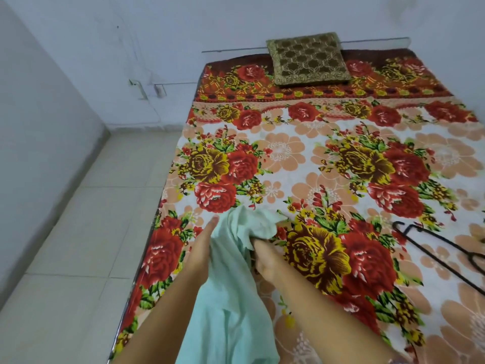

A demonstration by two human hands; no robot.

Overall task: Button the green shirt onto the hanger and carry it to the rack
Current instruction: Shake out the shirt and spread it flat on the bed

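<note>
The step in hand is the very first one: the green shirt [236, 285] is not yet on the hanger [433, 254], and no button is being closed. The shirt is hanging bunched between both hands at the near edge of the bed [328, 164]. The right hand [262, 261] is gripping the bunched fabric w/ curled fingers. The left hand [202, 248] is lying along the shirt's side, fingers straight (thumb is hidden). The hanger is lying on the bed, well apart to the right. Next, I think, the shirt needs spreading flat, collar found, then the hanger brought over. A brown cushion [307, 59] is resting at the bed's far end; pale tiled floor [91, 219] and white wall [131, 35] are at the left, no rack in view
</note>
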